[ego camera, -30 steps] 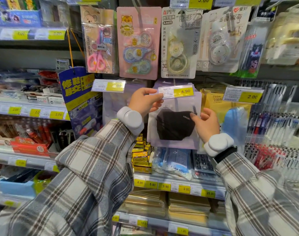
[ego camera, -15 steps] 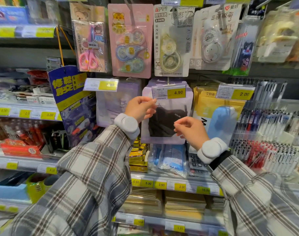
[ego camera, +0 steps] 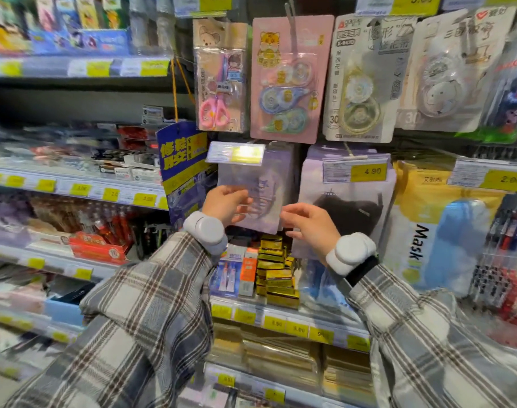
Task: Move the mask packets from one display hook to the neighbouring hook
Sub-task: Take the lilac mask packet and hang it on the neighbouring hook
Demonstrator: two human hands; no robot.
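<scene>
A pale lavender mask packet (ego camera: 255, 187) hangs on the left hook under a white and yellow price tag (ego camera: 236, 153). My left hand (ego camera: 226, 206) grips its lower left side, thumb on the front. My right hand (ego camera: 309, 226) pinches its lower right edge. On the neighbouring hook to the right hang lavender packets with a black mask (ego camera: 350, 206) behind a 4.90 tag (ego camera: 354, 172); neither hand touches them. The picture is blurred, so the hooks themselves are hard to make out.
A yellow and blue "Mask" packet (ego camera: 437, 231) hangs further right. Scissors and correction-tape cards (ego camera: 291, 81) hang just above. A blue hanging sign (ego camera: 183, 160) is to the left. Small gold boxes (ego camera: 276, 269) stand on the shelf below my hands.
Both hands have left the black-mask packet on the 4.90 hook and moved left onto the lavender packet on the neighbouring hook. The camera view has swung left too.
</scene>
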